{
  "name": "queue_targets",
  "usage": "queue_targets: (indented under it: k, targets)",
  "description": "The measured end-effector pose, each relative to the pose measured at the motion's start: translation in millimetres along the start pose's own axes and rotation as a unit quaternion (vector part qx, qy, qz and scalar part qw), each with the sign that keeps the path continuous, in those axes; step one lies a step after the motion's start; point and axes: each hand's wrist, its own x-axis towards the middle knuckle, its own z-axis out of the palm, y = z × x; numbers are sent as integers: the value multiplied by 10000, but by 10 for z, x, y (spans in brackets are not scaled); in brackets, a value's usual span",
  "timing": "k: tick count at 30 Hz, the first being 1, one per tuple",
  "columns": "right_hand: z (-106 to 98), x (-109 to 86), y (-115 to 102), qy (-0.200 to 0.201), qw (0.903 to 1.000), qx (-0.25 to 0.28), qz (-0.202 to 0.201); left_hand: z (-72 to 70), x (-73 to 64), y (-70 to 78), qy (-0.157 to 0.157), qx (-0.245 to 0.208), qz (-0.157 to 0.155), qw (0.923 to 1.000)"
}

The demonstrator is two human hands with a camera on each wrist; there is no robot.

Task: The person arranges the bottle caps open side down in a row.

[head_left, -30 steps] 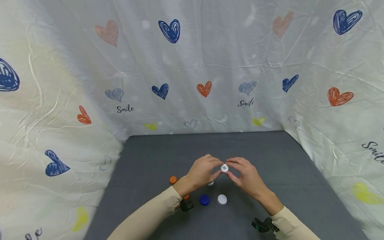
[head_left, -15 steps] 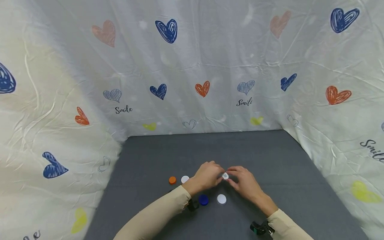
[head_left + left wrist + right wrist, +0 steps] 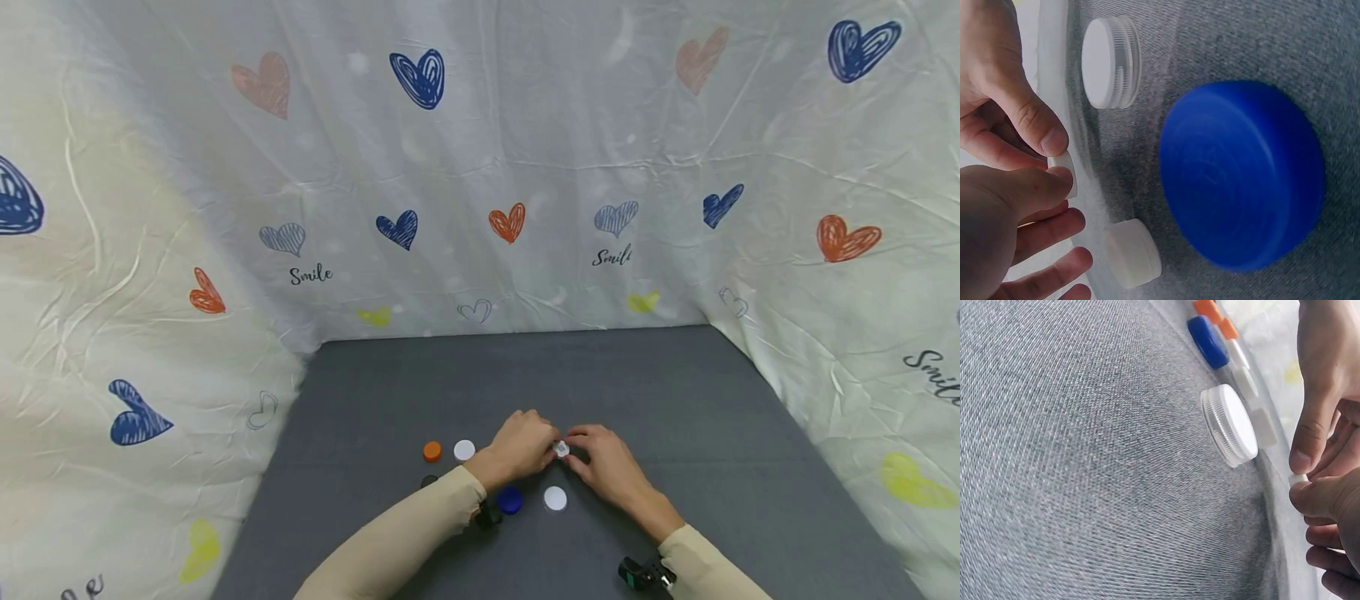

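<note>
In the head view my left hand (image 3: 522, 442) and right hand (image 3: 609, 467) meet over the table's middle, pinching a small white bottle cap (image 3: 561, 449) between thumbs and fingers. The left wrist view has the thumb tips of both hands right at the cap (image 3: 1064, 170). Only a sliver of that cap (image 3: 1297, 479) shows in the right wrist view, between the two thumbs. Below the hands lie a blue cap (image 3: 510, 500) and a larger white cap (image 3: 556, 498) with a ridged side. Another small white cap (image 3: 1134, 253) sits near my left fingers, hidden by my hand in the head view.
Left of my left wrist lie an orange cap (image 3: 432, 452) and a white cap (image 3: 464, 451). A dark round thing (image 3: 429, 481) peeks out beside the left sleeve. The grey table (image 3: 390, 392) ends against a white heart-patterned curtain (image 3: 450, 275).
Both hands have come down toward the table with the small white cap between them. My left forearm has shifted right, uncovering the white cap by the orange one.
</note>
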Motion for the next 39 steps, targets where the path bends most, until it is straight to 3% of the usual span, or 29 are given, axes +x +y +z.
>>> queue_targets:
  k: [7, 15, 21, 25, 30, 34, 39]
  targets:
    - [62, -9, 20, -10, 10000, -22, 79, 94, 26, 8, 35, -71, -17, 10000]
    - [135, -52, 32, -74, 9999, -98, 14, 189, 13, 19, 10, 302, 62, 9995]
    - [152, -28, 32, -22, 9998, -171, -24, 203, -29, -10, 92, 278, -84, 9995]
    - [82, 3, 22, -46, 9997, -217, 98, 56, -106, -106, 265, 137, -364, 9989]
    - [-68, 41, 58, 100, 9993, -361, 65, -202, -279, -324, 748, -26, -802, 9940]
    - [-224, 82, 137, 435, 9974, -554, -134, -395, -479, -543, 1326, -164, -1107, 9848]
    - [-449, 151, 233, 887, 9925, -770, -341, -665, -770, -814, 2009, -366, -1489, 9676]
